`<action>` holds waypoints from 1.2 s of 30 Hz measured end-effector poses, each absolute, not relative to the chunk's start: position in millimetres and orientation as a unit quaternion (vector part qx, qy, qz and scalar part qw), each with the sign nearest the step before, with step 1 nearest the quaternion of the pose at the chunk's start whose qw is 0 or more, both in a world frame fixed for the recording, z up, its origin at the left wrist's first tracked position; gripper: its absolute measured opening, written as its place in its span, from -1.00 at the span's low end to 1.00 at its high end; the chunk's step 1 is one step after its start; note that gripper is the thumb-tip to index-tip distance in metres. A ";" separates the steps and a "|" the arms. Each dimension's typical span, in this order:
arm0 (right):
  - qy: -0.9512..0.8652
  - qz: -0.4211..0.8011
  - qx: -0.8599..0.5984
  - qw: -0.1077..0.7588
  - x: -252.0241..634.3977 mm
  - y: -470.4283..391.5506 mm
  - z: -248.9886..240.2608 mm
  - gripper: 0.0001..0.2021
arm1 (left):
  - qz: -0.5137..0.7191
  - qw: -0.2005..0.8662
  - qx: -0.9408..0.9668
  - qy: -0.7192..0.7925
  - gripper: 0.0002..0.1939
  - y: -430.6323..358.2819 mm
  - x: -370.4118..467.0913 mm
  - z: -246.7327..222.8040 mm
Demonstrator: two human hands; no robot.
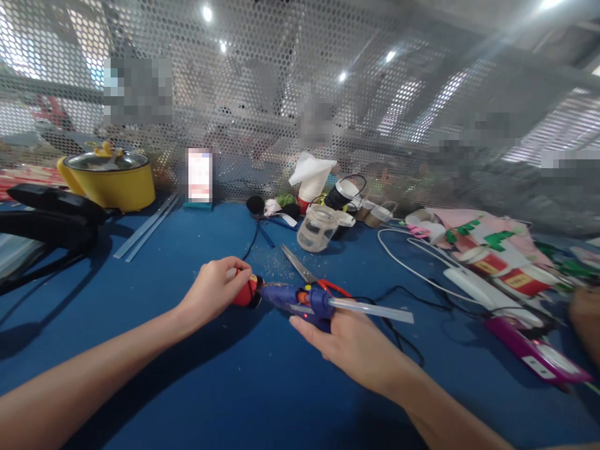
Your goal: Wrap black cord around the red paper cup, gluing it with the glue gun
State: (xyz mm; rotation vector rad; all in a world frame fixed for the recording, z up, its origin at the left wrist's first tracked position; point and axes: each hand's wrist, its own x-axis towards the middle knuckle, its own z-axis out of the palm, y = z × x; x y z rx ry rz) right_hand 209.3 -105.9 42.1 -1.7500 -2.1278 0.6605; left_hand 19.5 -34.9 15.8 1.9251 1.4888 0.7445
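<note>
My left hand (215, 289) is closed around a small red paper cup (242, 295) lying on its side, with black cord at its end. A dark cord runs back from it over the table. My right hand (347, 340) grips a blue hot glue gun (293, 299), its nozzle at the cup's black-banded end; whether it touches, I cannot tell. A clear glue stick (370, 307) sticks out of the gun's back. Just behind the gun lie open scissors (300, 265) with red handles, partly hidden by it.
Behind stand a clear plastic jar (317, 230), a stack of white paper cups (313, 178) and cord spools (344, 194). A yellow pot (112, 181), loose glue sticks (147, 225) and a lit phone (199, 175) are left. Right are white cables, a power strip (492, 297) and a purple socket block (534, 350).
</note>
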 end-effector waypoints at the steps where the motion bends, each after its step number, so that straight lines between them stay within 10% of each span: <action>1: -0.738 0.229 -0.616 0.154 209.4 -105.7 42.2 -0.71 | 0.281 0.292 0.725 0.557 -0.73 -35.0 19.5 15.3; 36: -0.710 0.310 -0.595 0.217 213.3 -94.2 46.7 -0.75 | 0.323 0.234 0.775 0.490 -0.74 -45.8 21.1 7.1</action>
